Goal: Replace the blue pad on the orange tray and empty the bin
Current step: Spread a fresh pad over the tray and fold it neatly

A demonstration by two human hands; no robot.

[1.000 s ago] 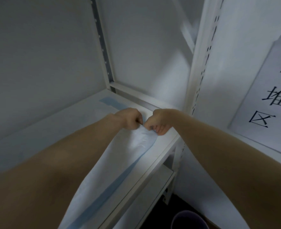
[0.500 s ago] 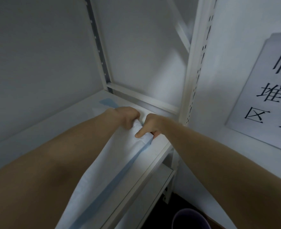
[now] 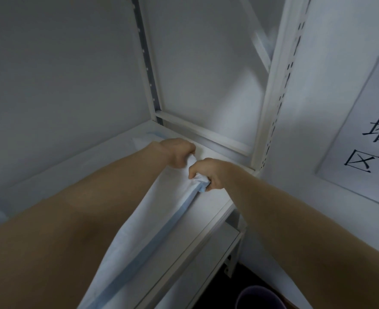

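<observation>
Rack: white metal shelving (image 3: pixel 201 132), centre.
Front post: slotted white upright (image 3: pixel 273 97), 1 o'clock.
Back post: grey slotted strip (image 3: pixel 147 70), 12 o'clock.
Lower shelf: white board (image 3: pixel 215 255), 5 o'clock.
Sign: white paper (image 3: pixel 366 139) with black Chinese characters, 3 o'clock, cut off by the edge.
Wall: plain white (image 3: pixel 50 63), 10 o'clock.
Floor: dark patch (image 3: pixel 248 284), 5 o'clock.

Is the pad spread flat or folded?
Folded: the pad runs as a long narrow strip, its far end bunched in the left hand and right hand.

paper sign (image 3: pixel 362 139) on the wall (image 3: pixel 331 63) right of the shelf | black Chinese characters, stacked | 堆 above 区 readable | top character cut off, unreadable
</observation>
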